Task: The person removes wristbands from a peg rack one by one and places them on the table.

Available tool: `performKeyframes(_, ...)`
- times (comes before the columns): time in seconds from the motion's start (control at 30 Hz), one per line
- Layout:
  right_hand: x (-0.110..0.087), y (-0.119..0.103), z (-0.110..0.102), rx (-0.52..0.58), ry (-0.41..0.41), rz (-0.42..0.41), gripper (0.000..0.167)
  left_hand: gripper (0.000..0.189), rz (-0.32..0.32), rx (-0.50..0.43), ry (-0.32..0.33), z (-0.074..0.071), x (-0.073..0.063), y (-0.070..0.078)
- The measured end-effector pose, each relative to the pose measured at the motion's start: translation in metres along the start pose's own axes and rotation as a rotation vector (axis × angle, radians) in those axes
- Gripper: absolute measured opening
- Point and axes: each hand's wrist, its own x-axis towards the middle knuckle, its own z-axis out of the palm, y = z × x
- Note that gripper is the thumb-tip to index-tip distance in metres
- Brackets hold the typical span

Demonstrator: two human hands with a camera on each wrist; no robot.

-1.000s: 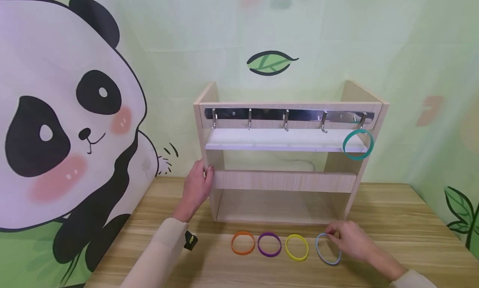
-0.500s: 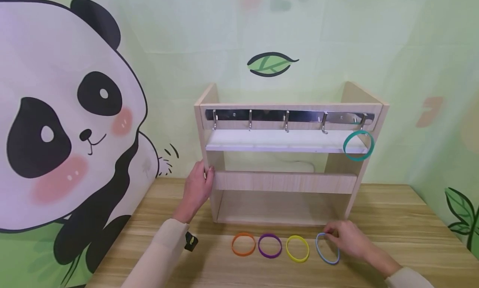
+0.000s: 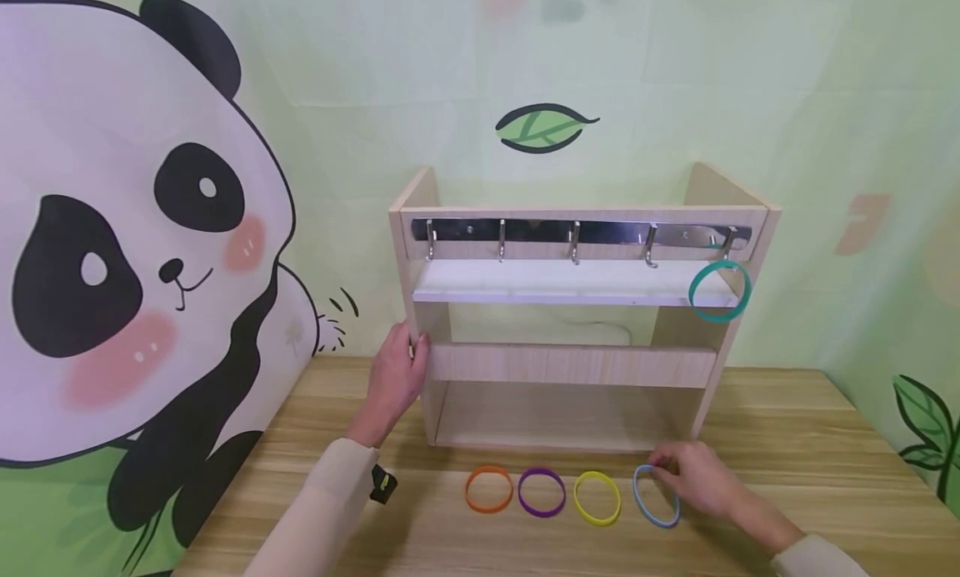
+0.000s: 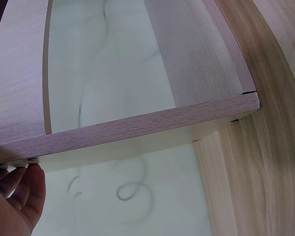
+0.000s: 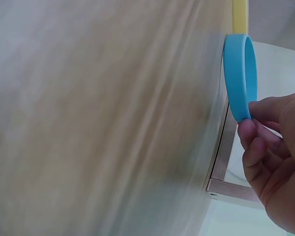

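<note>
My right hand pinches the far right edge of a light blue silicone wristband between thumb and fingers. In the right wrist view the wristband stands tilted, with its near end between thumb and fingertips. My left hand holds the left side panel of a small wooden shelf; in the left wrist view its fingers lie against the panel. A teal wristband hangs from the rightmost hook. Orange, purple and yellow wristbands lie in a row on the table.
A metal hook rail with several hooks runs across the shelf's top front. The wooden table extends on both sides. A small black object sits beside the left sleeve. Behind stands a panda-printed backdrop.
My right hand has shifted very slightly left, and the blue wristband looks a bit narrower, its near edge turned slightly. The left hand and the other wristbands keep their places.
</note>
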Motion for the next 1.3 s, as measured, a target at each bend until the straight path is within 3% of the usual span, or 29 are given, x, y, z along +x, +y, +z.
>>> performKeyframes(0.27,0.000,0.000,-0.002,-0.005,0.059,-0.013,0.009,0.029,-0.006,0.002,-0.006,0.000,0.000,0.000)
performKeyframes(0.57,0.004,-0.017,-0.022,0.005,0.105,0.023,0.009,0.029,-0.014,0.010,-0.010,0.000,0.002,0.000)
performKeyframes(0.93,0.007,-0.028,-0.056,-0.012,0.334,-0.118,0.019,0.027,-0.009,0.011,0.006,-0.001,0.000,0.003)
performKeyframes(1.17,0.007,-0.035,-0.082,0.019,0.333,0.050,0.009,0.026,-0.021,0.019,-0.001,-0.001,0.000,0.003)
performKeyframes(1.3,0.009,-0.036,-0.095,0.001,0.397,0.066,0.009,0.026,-0.022,0.022,0.001,-0.001,0.000,0.003)
